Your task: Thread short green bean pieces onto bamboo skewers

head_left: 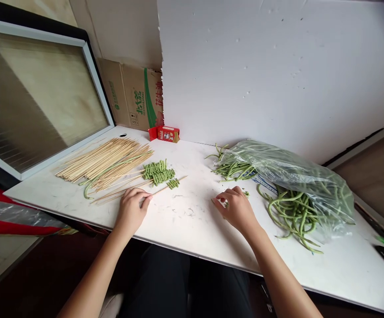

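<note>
White tabletop (185, 238), smooth w/ a few dark smudges, runs under both hands; pitted white panel (261, 79) stands at the back. Clear plastic bag (288, 163), thin + crinkled, full of long green beans (294, 212), lies right of the R hand (236, 207), apart from it; beans spill out front in a loose, curly tangle, more poke from the bag's far-left end. Brown cardboard carton (135, 99) w/ green + red print stands at back left. Skewer pile (102, 159), pale straight bamboo sticks, roughly parallel, lies beyond + left of the L hand (133, 207); one long bean (101, 172) curves over it.

L hand: thumb + fingers pinched tight on a held skewer (160, 190). R hand: over tabletop, fingers curled, thumb near index; can't tell if it grips anything. Loaded skewers (159, 172), short bean segs packed side by side in rows, lie just beyond L hand. Small red box (168, 134), printed card, sits farther back nr the panel. Held skewer's thin, pointed end aims right, away from L hand, w/ a few bean segs (172, 183) threaded nr the tip. Tiny green scraps (246, 194) lie beside R hand.
</note>
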Tool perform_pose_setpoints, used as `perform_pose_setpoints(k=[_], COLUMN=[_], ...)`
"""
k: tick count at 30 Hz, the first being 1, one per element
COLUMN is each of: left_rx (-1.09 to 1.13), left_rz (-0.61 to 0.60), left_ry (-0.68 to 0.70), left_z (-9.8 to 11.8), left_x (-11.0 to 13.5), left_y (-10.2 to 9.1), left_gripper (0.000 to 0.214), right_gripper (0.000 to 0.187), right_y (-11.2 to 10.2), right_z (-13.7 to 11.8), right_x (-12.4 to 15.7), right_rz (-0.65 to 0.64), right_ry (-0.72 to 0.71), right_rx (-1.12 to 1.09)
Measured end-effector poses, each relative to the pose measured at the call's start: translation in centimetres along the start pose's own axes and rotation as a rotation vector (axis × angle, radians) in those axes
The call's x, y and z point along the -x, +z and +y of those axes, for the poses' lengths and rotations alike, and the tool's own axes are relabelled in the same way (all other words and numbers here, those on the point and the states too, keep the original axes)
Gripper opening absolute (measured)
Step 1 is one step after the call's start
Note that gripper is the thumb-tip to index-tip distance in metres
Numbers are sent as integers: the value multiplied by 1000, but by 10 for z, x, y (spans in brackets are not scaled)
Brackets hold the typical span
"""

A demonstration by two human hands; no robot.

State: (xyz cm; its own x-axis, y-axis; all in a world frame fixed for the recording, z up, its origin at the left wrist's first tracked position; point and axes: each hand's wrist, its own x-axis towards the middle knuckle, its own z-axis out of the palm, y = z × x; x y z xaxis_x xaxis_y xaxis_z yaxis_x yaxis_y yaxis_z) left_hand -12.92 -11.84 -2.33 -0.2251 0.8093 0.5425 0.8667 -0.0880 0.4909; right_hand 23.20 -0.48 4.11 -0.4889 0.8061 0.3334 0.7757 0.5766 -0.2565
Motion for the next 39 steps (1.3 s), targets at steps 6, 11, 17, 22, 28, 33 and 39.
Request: perform_pose_setpoints(k=[6,11,17,22,28,33,39], left_rx=[-28,-3,140,275,383,313,245], left_rz=[18,34,-69,-181,-193,-221,-166], left_ry=[16,33,-97,-96,-69,-49,-52], left_z=[1,5,21,52,88,94,90], left_x=[0,-2,-11,-30,-29,-4,13], left_y=[4,1,8,28,46,49,43], left_gripper=[15,15,20,13,17,21,25], right_gripper=[17,20,37,54,42,43,52], right_y=[8,5,-4,-6,-12,-10,4], right_z=[-6,-6,15,36,44,35,28], right_x=[6,15,30,43,49,55,58], right_rz=[-52,-10,120,309,364,404,414], right_ry=[48,42,278,511,551,629,708], right_rx=[54,-56,-471,-788,-1106,-1174,-1072])
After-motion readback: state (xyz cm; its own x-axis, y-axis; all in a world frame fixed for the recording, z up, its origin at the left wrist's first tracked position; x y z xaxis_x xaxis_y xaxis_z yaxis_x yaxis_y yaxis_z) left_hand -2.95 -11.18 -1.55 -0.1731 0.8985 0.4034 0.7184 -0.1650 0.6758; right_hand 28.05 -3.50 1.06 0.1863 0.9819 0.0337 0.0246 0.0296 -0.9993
